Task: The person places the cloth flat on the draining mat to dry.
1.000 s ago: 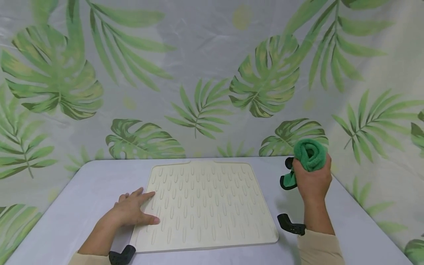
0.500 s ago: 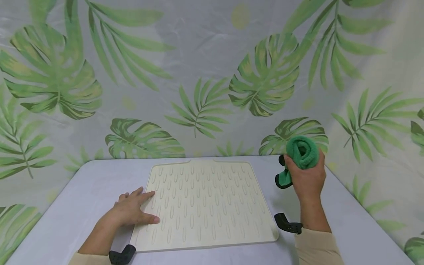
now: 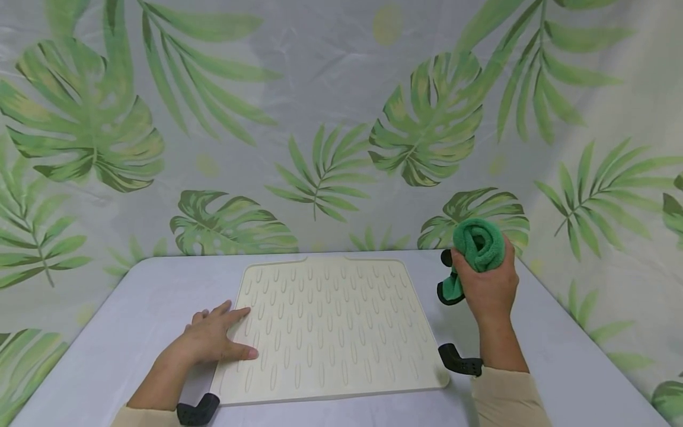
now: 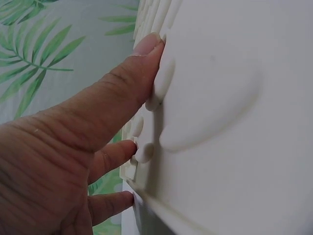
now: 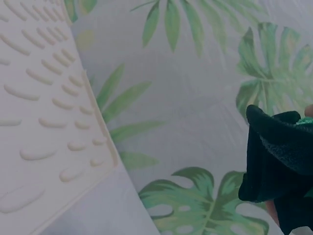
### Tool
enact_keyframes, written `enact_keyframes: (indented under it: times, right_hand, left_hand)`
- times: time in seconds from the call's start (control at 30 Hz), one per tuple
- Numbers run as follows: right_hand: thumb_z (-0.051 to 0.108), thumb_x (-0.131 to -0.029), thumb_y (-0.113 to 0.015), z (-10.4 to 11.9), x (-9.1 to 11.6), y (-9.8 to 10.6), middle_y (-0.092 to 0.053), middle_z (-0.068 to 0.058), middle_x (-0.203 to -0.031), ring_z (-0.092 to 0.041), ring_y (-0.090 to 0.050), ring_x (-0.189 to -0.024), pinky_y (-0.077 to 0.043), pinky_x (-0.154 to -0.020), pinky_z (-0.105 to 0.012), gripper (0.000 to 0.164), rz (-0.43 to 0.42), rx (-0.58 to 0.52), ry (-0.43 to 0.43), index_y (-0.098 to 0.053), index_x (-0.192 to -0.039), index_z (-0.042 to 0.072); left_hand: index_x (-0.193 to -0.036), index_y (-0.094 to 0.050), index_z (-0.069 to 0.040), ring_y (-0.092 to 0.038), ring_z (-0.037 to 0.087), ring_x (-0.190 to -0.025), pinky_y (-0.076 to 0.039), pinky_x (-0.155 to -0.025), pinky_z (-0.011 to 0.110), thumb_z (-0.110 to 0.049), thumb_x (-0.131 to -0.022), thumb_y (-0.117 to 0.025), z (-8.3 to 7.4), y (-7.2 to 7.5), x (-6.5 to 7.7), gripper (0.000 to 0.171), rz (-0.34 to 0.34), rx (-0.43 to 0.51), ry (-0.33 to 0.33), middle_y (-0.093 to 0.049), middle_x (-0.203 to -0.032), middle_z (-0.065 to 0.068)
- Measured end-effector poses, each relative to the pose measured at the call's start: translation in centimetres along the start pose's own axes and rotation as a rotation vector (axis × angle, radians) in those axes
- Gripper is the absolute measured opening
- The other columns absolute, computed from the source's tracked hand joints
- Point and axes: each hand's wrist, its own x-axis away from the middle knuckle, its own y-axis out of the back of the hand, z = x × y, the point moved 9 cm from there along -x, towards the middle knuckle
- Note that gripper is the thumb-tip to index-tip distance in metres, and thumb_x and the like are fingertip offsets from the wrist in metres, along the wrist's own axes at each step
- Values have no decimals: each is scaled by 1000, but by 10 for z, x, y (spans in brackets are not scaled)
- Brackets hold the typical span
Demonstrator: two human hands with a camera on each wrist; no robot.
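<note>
A cream drying mat with raised oval ridges lies flat on the white table. At its left edge my left hand rests with spread fingers, the thumb and a fingertip touching the ridged surface. The left wrist view shows the thumb against the mat up close. My right hand grips a bunched green cloth with dark edging, held above the table to the right of the mat. Only part of the cloth appears in the right wrist view, looking dark.
White cloth covers the table, with its far edge close to a leaf-print curtain. A black wrist mount sits on the right wrist and another black mount on the left.
My right hand has shifted a little to the left with the green cloth, nearer to the mat. The left hand has stayed in place on the mat.
</note>
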Motion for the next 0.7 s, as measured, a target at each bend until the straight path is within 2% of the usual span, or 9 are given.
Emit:
enact_keyframes:
  times: [0.2,0.4,0.7]
  right_hand:
    - [35,-82,-83,2,0,0,-59,-16,-143,-38,-53,-133,-44,-102,-58,83,-8,14,-3,-43,-153,21]
    - [37,-83,-82,-1,-1,0,-61,-14,-142,-33,-55,-130,-45,-100,-56,80,-27,9,-26,-44,-152,19]
    - [40,-83,-82,-2,1,-5,-58,-17,-144,-35,-53,-131,-44,-101,-56,86,2,1,-47,-39,-155,21]
  left_hand:
    - [-150,-52,-14,-17,75,-139,-20,-105,86,-68,-62,-86,1,-1,-1,109,0,-2,2,-27,-161,34]
    - [-151,-51,-14,-16,75,-139,-19,-106,86,-68,-62,-86,1,0,-1,110,3,0,4,-26,-162,34]
    - [-151,-50,-14,-16,75,-139,-19,-106,86,-68,-62,-86,1,0,0,110,10,2,3,-26,-162,34]
